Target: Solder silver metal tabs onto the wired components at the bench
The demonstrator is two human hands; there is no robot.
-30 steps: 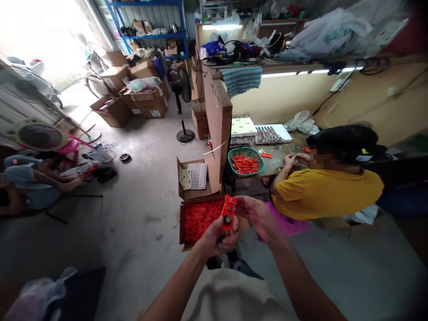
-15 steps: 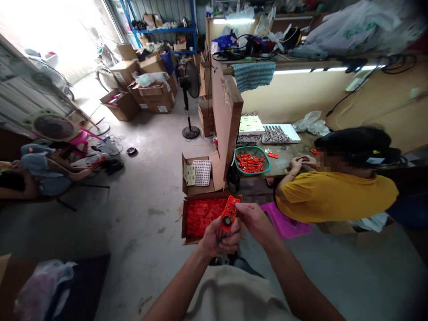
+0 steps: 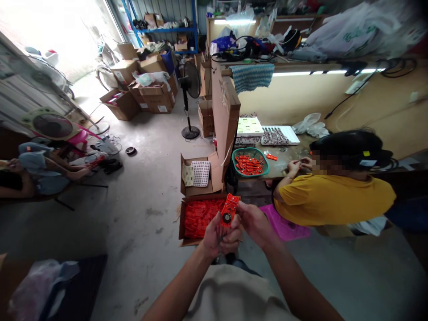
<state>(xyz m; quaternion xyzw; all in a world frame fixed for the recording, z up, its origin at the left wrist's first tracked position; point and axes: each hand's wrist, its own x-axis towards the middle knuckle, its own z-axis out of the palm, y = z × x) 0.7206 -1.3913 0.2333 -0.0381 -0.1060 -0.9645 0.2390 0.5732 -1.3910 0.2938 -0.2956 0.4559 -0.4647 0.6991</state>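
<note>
An orange-red plastic part (image 3: 230, 208) with a round dark disc at its lower end is held upright in front of me. My left hand (image 3: 221, 236) grips its lower end, thumb on the left side and fingers curled beneath. The fingertips of my right hand (image 3: 253, 221) are pinched at its upper right edge; whether they hold anything smaller is hidden. Just behind my left hand, a cardboard box (image 3: 181, 223) on the floor is filled with red plastic parts (image 3: 200, 216).
Behind that box, an open carton (image 3: 197, 191) holds white sheets. On the workbench (image 3: 284, 156), a green basket (image 3: 267, 166) contains orange parts. A person in yellow (image 3: 334, 196) sits at the right beside a pink stool (image 3: 284, 225). A fan (image 3: 190, 84) stands farther back.
Both hands keep their hold on the orange-red part, which has shifted very slightly. The view has moved a little, and the seated person's head and hands have shifted slightly.
</note>
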